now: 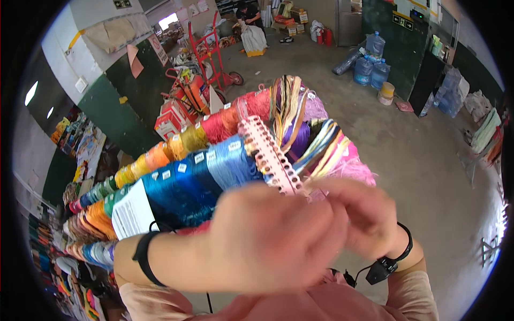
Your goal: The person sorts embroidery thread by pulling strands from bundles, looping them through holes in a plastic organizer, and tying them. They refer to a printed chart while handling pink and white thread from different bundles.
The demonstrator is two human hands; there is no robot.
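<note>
A long pink card strip (273, 158) with round holes along both edges points away from me, its near end running behind my hands. My left hand (284, 230), blurred, is closed at that end and appears to grip it. Beside it, my right hand (369, 211) is closed with bent fingers, close against the left one; what it pinches is hidden. Below the strip are rows of thread skeins: blue skeins (187, 176), a red skein (219, 125), a purple skein (295, 136) and pink skeins (350, 166). Loose multicoloured strands (289, 101) drape over the far end.
A white printed sheet (134, 211) lies against the skeins at left. Beyond stand a red hand truck (206, 53) and red boxes (170, 117). Large blue water bottles (369, 69) and a yellow-and-white bucket (386, 93) are at far right. A person (250, 16) works at the back.
</note>
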